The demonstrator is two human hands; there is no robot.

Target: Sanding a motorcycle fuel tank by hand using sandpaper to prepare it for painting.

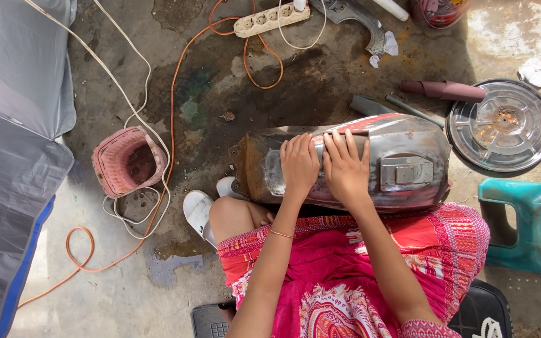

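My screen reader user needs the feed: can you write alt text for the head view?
Seen from above, a seated person presses the left hand and right hand flat, side by side, on a worn metal fuel tank resting across the lap. A pink basket, orange cable and round metal lid lie on the concrete floor.

We count two hands, the left hand (298,164) and the right hand (345,168), both lying flat, fingers spread, on one worn metal fuel tank (402,159). Around it we count one pink basket (126,161), one teal plastic stool (527,225), one round metal lid (502,128), one power strip (270,19), one orange cable (173,81) and two white cords (129,69). We also make out one roll of sandpaper (443,90), one white sandal (196,213) and three scraps of crumpled white paper (532,71).
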